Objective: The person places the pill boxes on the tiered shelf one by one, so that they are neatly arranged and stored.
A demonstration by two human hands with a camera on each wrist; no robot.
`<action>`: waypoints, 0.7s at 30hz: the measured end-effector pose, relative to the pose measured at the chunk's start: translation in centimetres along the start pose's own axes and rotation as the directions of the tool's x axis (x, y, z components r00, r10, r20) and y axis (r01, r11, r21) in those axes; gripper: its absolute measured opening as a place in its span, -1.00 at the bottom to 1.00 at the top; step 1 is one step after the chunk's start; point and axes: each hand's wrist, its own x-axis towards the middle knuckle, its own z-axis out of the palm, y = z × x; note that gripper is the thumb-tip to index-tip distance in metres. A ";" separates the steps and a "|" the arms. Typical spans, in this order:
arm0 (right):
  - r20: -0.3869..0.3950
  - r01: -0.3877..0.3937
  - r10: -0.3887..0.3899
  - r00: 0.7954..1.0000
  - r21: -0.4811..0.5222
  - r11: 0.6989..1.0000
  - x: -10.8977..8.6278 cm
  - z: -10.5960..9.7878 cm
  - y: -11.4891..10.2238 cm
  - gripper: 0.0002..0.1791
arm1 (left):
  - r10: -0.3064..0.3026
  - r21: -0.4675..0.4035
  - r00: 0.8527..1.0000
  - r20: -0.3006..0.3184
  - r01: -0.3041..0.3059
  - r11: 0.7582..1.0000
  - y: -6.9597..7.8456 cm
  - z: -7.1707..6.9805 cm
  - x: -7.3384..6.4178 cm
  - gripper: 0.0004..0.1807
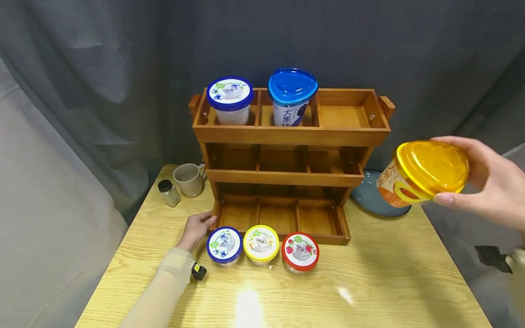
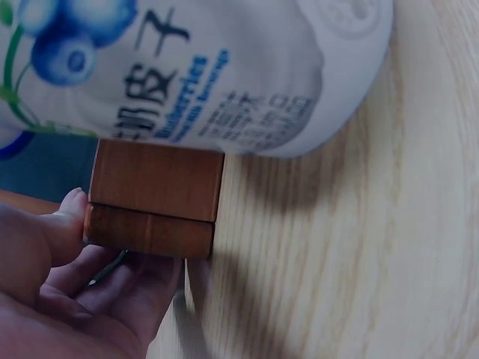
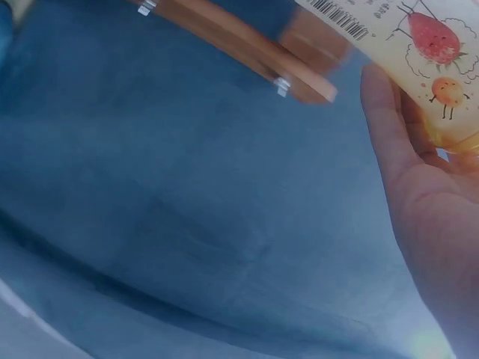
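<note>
My right hand (image 1: 471, 175) holds a tall cup with a yellow lid (image 1: 426, 171) in the air, tilted, to the right of a three-tier wooden rack (image 1: 287, 134). The right wrist view shows that cup's printed side (image 3: 419, 45) against my palm (image 3: 419, 172). My left hand (image 1: 201, 223) grips the rack's lower left corner (image 2: 157, 198), thumb on one face and fingers (image 2: 75, 277) on the other. Beside it stands a blue-lidded tub (image 1: 223, 244) (image 2: 209, 75), then a yellow-lidded tub (image 1: 261, 243) and a red-lidded one (image 1: 300, 251). The top tier carries a blue-lidded tub (image 1: 229, 98) and a tall blue-lidded cup (image 1: 291, 93).
A beige mug (image 1: 188, 178) and a small black-capped jar (image 1: 168, 192) stand left of the rack. A blue-grey plate (image 1: 371, 196) lies behind its right side. The wooden table (image 1: 389, 282) ends close on both sides, with dark curtain behind.
</note>
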 end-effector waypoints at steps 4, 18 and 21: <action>-0.040 -0.003 0.004 0.999 0.023 1.000 2.2 -1.4 -1.2 -0.04 | 0.000 -0.001 1.000 0.001 0.000 1.000 0.1 0.1 0.0 -0.51; -0.039 -0.061 0.060 0.997 -0.031 0.998 10.9 -3.9 -4.4 -0.17 | -0.011 -0.008 1.000 0.001 0.011 1.000 0.4 0.0 -0.3 -0.52; -0.014 -0.095 0.094 0.995 -0.076 0.993 12.7 -4.1 -4.5 -0.17 | -0.006 0.002 1.000 0.000 0.006 1.000 0.4 0.0 -0.4 -0.52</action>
